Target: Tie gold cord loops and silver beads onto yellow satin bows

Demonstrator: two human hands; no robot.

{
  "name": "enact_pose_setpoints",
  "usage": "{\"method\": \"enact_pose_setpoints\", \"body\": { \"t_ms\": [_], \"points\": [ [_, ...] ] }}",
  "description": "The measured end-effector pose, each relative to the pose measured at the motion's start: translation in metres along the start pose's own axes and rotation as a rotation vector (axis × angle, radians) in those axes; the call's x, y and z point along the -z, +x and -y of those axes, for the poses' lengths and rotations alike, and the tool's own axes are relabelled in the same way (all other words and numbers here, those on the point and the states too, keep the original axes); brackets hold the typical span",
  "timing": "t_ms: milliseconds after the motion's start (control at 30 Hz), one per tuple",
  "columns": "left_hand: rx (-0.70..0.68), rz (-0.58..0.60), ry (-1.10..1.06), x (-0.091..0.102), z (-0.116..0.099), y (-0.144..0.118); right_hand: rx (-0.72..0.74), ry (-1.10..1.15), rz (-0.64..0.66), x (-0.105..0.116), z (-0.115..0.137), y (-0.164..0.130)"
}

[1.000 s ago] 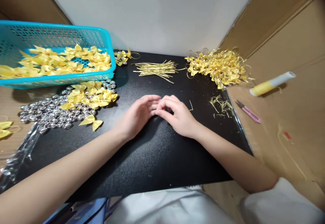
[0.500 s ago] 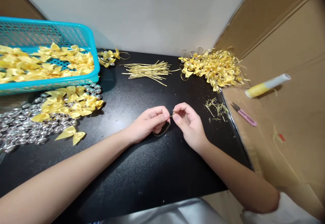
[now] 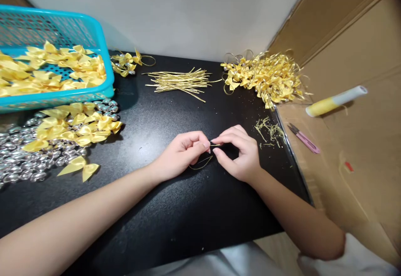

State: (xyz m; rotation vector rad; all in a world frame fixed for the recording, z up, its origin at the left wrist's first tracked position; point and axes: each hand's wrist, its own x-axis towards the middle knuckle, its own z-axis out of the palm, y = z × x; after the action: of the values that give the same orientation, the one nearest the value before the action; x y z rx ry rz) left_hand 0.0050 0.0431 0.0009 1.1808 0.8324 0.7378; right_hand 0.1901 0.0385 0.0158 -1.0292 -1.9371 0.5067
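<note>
Near the middle of the black table, my left hand pinches a thin gold cord between thumb and forefinger. The cord hangs in a loop below the fingers, and a short end sticks out to the right. Around that end is my right hand, its thumb and forefinger parted and the other fingers curled behind. A bundle of cut gold cords lies farther back on the table.
At left, a blue basket holds yellow ribbon bows; silver beads and more bows lie before it. Finished bow loops pile at back right. Cord scraps, pink thread snips and a roll lie at right.
My right thumb and forefinger have spread from a pinch at the cord's end. My left hand keeps its hold. The view has shifted slightly.
</note>
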Motion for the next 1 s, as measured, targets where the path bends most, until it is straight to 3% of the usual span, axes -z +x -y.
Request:
{"method": "enact_pose_setpoints", "body": {
  "t_ms": [467, 567, 667, 733, 800, 900, 1000],
  "points": [
    [0.051, -0.001, 0.011, -0.009, -0.016, -0.001, 0.077, -0.081, -0.043, 0.005, 0.000, 0.006],
    [0.067, -0.016, 0.000, -0.010, -0.016, -0.001, 0.009, -0.171, -0.111, 0.032, -0.009, 0.014],
    [0.076, -0.029, -0.007, -0.010, -0.015, -0.001, -0.294, -0.384, -0.276, 0.083, -0.032, 0.004],
    [0.077, -0.034, -0.006, -0.010, -0.015, -0.001, -0.404, -0.612, -0.274, 0.119, -0.053, -0.015],
    [0.081, -0.034, -0.011, -0.011, -0.015, 0.000, -0.434, -0.832, -0.185, 0.148, -0.073, -0.040],
    [0.096, -0.047, -0.032, -0.012, -0.015, 0.001, -0.492, -0.935, -0.082, 0.169, -0.092, -0.069],
    [0.111, -0.075, -0.037, -0.013, -0.016, 0.002, -0.515, -0.928, -0.058, 0.169, -0.098, -0.078]
  ]
}}
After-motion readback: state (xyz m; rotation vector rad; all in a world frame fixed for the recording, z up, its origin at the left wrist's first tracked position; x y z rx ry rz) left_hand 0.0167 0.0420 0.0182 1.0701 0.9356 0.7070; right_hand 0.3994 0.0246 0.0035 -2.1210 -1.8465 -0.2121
